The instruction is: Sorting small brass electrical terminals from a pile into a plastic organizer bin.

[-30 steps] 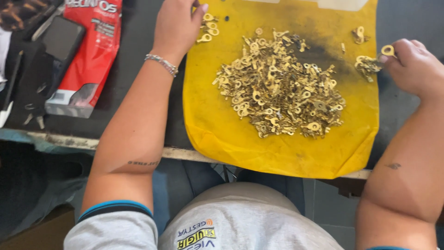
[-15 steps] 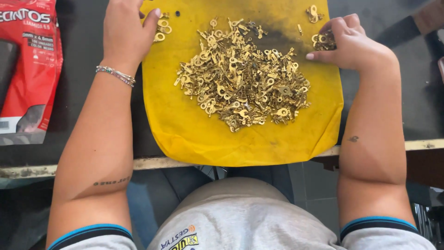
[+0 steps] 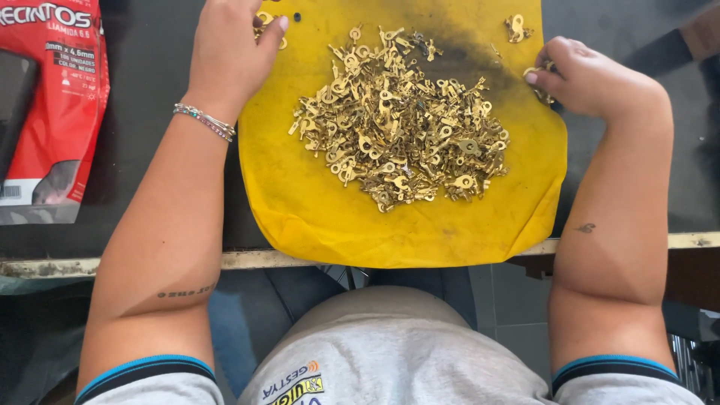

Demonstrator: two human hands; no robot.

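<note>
Brass ring terminals [image 3: 401, 124] lie heaped in the middle of a yellow cloth [image 3: 315, 217] that we have spread over the dark table [image 3: 150, 187], its near edge hanging just past the worn table rim. A dark smudge stains the cloth beyond the heap. At the far left of the table rests a red plastic packet [image 3: 56, 97], well apart from the cloth. Our left hand [image 3: 229, 49] sits palm down at the cloth's upper left corner, fingers curled loosely over a few stray terminals [image 3: 264, 19]; whether it pinches any we cannot tell. A beaded bracelet [image 3: 204, 121] circles that wrist. Our right hand [image 3: 592, 75] rests at the cloth's right edge, closed with its fingertips pinching a small cluster of terminals [image 3: 538, 75]. Just beyond it, near the upper right corner, a separate little clump of terminals [image 3: 516, 28] lies by itself, apart from the main heap.
</note>
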